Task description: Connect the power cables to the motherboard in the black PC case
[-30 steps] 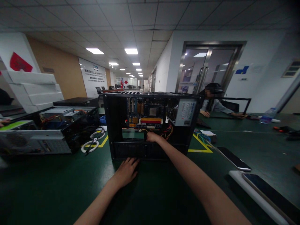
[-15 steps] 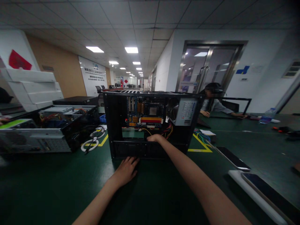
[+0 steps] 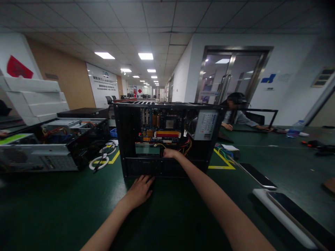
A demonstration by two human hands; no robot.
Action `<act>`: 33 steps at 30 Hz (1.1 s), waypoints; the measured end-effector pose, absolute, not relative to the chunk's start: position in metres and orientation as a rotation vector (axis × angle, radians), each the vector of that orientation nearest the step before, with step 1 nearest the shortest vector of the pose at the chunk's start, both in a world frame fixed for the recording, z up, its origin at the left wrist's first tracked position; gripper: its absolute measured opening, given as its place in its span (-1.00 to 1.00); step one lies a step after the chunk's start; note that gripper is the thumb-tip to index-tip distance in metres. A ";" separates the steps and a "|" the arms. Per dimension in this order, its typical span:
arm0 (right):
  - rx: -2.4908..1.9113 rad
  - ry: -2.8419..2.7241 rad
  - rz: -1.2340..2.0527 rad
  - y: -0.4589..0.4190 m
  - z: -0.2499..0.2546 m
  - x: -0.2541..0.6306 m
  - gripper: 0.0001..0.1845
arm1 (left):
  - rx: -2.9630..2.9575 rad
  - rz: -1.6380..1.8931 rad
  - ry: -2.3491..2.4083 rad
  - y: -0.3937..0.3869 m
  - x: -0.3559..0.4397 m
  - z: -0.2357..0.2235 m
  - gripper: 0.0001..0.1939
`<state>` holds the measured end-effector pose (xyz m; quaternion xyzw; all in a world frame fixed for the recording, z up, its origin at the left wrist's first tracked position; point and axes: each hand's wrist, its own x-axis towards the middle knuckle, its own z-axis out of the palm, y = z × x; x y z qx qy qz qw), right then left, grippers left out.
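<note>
A black computer case point(image 3: 142, 166) stands upright in front of me with its side open. Inside it I see a motherboard point(image 3: 169, 124) with red and yellow memory slots, and a power supply point(image 3: 208, 124) at the upper right. My right hand point(image 3: 170, 153) reaches in over the lower rail, fingers curled and closed; whatever they grip is hidden. Thin cables point(image 3: 187, 146) hang beside it. My left hand point(image 3: 142, 190) lies on the green table, fingers spread, with its tips at the foot of the case.
A second opened computer case point(image 3: 49, 158) lies at left, near a coiled white cable point(image 3: 98, 162). Two phones point(image 3: 258, 175) and a white slab point(image 3: 284, 218) are at right. A person point(image 3: 237, 111) sits across the table holding a black frame, near a bottle point(image 3: 295, 129).
My right hand has shifted slightly inside the case, its fingers reaching a little deeper. My left hand keeps its place on the table. The whole view has drifted slightly.
</note>
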<state>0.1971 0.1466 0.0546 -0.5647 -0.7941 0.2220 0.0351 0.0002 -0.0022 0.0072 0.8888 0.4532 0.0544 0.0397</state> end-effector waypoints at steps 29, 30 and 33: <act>-1.336 -0.649 1.701 0.142 0.068 0.219 -0.80 | 2.748 0.189 1.374 0.000 -0.002 0.005 -0.45; -1.333 -0.643 1.690 0.143 0.067 0.219 -0.80 | 2.746 0.189 1.375 0.000 -0.002 0.005 -0.46; -1.312 -0.633 1.677 0.146 0.065 0.220 -0.81 | 2.740 0.192 1.376 0.000 -0.002 0.005 -0.46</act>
